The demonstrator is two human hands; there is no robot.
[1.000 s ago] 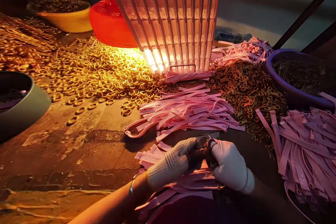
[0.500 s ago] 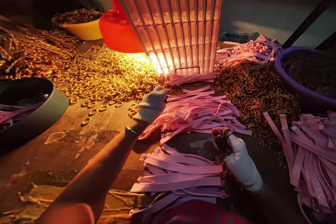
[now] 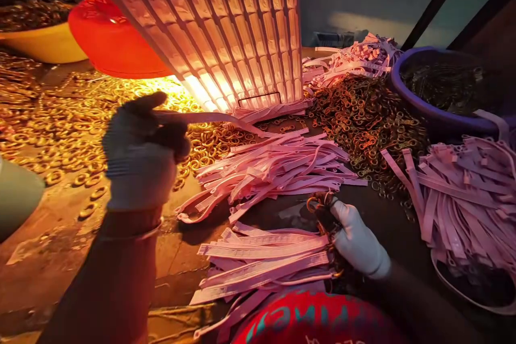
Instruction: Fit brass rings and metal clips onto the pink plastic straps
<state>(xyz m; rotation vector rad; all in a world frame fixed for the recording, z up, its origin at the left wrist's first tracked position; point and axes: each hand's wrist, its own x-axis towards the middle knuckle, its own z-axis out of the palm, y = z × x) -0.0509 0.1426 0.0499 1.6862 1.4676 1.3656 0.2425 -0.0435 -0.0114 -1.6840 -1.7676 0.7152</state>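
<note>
My left hand, in a white glove with bare fingertips, is raised left of the middle pile of pink straps. Its fingers are closed on the end of one pink strap, which stretches right toward the pile. Low on the right, my right hand, also in a white glove, is closed around a brass ring; darkness hides whatever else is in its fingers. Just left of this hand lies a nearer bunch of pink straps, their right ends close to the fingers.
Loose brass rings spread across the left, under a glowing red lamp. A ribbed translucent panel stands behind. Metal clasps are heaped beside a purple tub. More pink straps lie at right. A yellow basin sits back left.
My left hand has lifted from the strap pile toward me and leftward, drawing out one pink strap. My right hand keeps its grip. The view has turned to the right.
</note>
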